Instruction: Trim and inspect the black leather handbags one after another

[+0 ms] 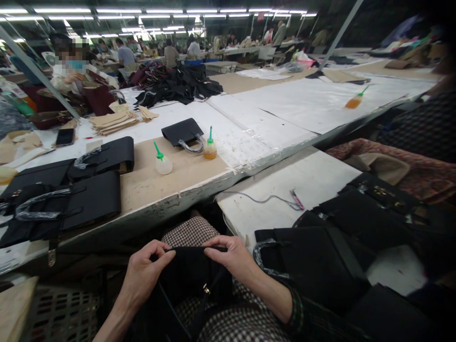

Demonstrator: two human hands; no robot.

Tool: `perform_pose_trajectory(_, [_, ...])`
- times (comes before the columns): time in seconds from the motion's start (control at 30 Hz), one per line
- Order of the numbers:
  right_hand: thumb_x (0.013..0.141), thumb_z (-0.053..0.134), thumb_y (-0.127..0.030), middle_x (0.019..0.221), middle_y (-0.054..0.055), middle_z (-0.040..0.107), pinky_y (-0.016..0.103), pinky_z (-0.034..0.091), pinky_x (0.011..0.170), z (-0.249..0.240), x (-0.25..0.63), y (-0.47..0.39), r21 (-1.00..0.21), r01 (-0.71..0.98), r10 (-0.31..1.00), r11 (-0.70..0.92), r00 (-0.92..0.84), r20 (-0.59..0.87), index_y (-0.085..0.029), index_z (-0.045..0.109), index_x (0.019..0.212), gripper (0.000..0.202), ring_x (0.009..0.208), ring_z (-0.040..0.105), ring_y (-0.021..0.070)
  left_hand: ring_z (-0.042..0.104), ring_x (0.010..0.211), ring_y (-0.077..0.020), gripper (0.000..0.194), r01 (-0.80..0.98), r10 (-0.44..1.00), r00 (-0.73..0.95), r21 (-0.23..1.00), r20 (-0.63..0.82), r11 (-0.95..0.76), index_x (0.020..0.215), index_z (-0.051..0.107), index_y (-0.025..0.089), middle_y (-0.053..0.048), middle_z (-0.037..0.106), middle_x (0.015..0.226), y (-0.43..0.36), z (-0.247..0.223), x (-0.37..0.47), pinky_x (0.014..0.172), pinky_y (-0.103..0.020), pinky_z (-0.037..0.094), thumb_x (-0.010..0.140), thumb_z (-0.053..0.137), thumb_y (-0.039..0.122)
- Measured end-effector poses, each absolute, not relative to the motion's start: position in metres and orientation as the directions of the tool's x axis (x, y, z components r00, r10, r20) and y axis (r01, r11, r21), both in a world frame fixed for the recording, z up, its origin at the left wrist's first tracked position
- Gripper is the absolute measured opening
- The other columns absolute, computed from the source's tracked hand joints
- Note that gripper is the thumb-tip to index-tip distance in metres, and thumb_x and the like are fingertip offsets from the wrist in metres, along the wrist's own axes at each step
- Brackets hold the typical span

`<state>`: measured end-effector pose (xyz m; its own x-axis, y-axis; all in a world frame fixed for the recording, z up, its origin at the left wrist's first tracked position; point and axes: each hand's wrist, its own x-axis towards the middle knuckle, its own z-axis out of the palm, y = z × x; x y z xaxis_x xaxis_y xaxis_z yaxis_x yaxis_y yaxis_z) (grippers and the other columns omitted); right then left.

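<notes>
A black handbag (190,268) lies across my lap on checked cloth, with a small gold-coloured metal fitting on a dark strap in front of it. My left hand (147,263) pinches the left part of its top edge between thumb and fingers. Farther right along the same edge, my right hand (231,256) grips it with the thumb on the near side. The edge runs nearly straight between the two hands. The bag's lower part is dark and hard to make out.
Black handbags with wrapped handles lie on the left bench (93,197) and on the right table (309,251). Squeeze bottles (164,165) with green nozzles stand ahead. A pink-handled tool (296,199) lies beside a cord. A plastic crate (62,311) sits low left. A co-worker (76,71) sits across.
</notes>
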<state>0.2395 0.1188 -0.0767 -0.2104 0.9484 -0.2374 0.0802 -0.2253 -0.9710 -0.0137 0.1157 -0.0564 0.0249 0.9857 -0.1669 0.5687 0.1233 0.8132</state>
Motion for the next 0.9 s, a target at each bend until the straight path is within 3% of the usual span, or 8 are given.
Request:
perform_pose_trajectory(0.1, [0.072, 0.073, -0.028, 0.075, 0.004, 0.074, 0.025, 0.048, 0.061, -0.078, 0.241, 0.124, -0.956, 0.043, 0.926, -0.290, -0.239, -0.292, -0.016, 0.076, 0.082, 0.016, 0.067, 0.064, 0.0159, 0.062, 0.088, -0.0202, 0.037, 0.522, 0.981, 0.032, 0.840, -0.193, 0.148, 0.058, 0.048, 0.020, -0.003, 0.070, 0.091, 0.115, -0.056, -0.014, 0.077, -0.027, 0.045, 0.081, 0.067, 0.042])
perform_pose_trajectory(0.27, [0.068, 0.073, -0.027, 0.059, -0.002, 0.064, 0.020, 0.035, 0.049, -0.068, 0.250, 0.146, -0.929, 0.196, 0.812, -0.312, -0.453, -0.369, -0.015, 0.076, 0.077, 0.015, 0.052, 0.050, 0.0093, 0.062, 0.084, -0.0187, 0.037, 0.508, 0.982, 0.038, 0.849, -0.187, 0.143, 0.058, 0.047, 0.019, -0.003, 0.069, 0.089, 0.115, -0.057, -0.013, 0.075, -0.026, 0.046, 0.080, 0.069, 0.040])
perform_pose_trajectory(0.4, [0.071, 0.071, -0.032, 0.055, -0.005, 0.056, 0.021, 0.031, 0.047, -0.057, 0.240, 0.168, -0.926, 0.340, 0.687, -0.164, -0.635, -0.355, -0.016, 0.075, 0.073, 0.017, 0.051, 0.043, 0.0089, 0.062, 0.081, -0.0182, 0.037, 0.503, 0.985, 0.042, 0.856, -0.165, 0.122, 0.058, 0.047, 0.019, -0.003, 0.069, 0.088, 0.114, -0.055, -0.010, 0.072, -0.025, 0.045, 0.080, 0.069, 0.040])
perform_pose_trajectory(0.6, [0.078, 0.067, -0.036, 0.046, -0.009, 0.030, 0.023, 0.019, 0.044, -0.053, 0.195, 0.192, -0.905, 0.404, 0.535, 0.135, -0.799, -0.276, -0.015, 0.049, 0.050, 0.039, 0.047, 0.027, 0.0061, 0.059, 0.080, -0.0171, 0.035, 0.468, 0.985, 0.045, 0.875, -0.166, 0.126, 0.059, 0.048, 0.019, -0.002, 0.068, 0.087, 0.114, -0.057, -0.012, 0.073, -0.025, 0.043, 0.080, 0.069, 0.036])
perform_pose_trajectory(0.73, [0.084, 0.064, -0.037, 0.050, -0.009, 0.030, 0.024, 0.019, 0.047, -0.055, 0.182, 0.195, -0.907, 0.361, 0.479, 0.216, -0.849, -0.223, -0.015, 0.047, 0.055, 0.040, 0.049, 0.028, 0.0059, 0.060, 0.081, -0.0178, 0.034, 0.440, 0.980, 0.001, 0.880, -0.200, 0.179, 0.059, 0.047, 0.019, -0.003, 0.069, 0.088, 0.113, -0.058, -0.018, 0.074, -0.026, 0.043, 0.079, 0.069, 0.035])
perform_pose_trajectory(0.9, [0.087, 0.058, -0.031, 0.054, -0.008, 0.037, 0.022, 0.022, 0.048, -0.055, 0.186, 0.184, -0.918, 0.334, 0.550, 0.211, -0.818, -0.171, -0.015, 0.052, 0.060, 0.032, 0.052, 0.033, 0.0072, 0.063, 0.079, -0.0192, 0.038, 0.473, 0.973, -0.069, 0.851, -0.221, 0.227, 0.057, 0.041, 0.020, -0.002, 0.071, 0.082, 0.112, -0.052, -0.015, 0.071, -0.026, 0.043, 0.076, 0.071, 0.034])
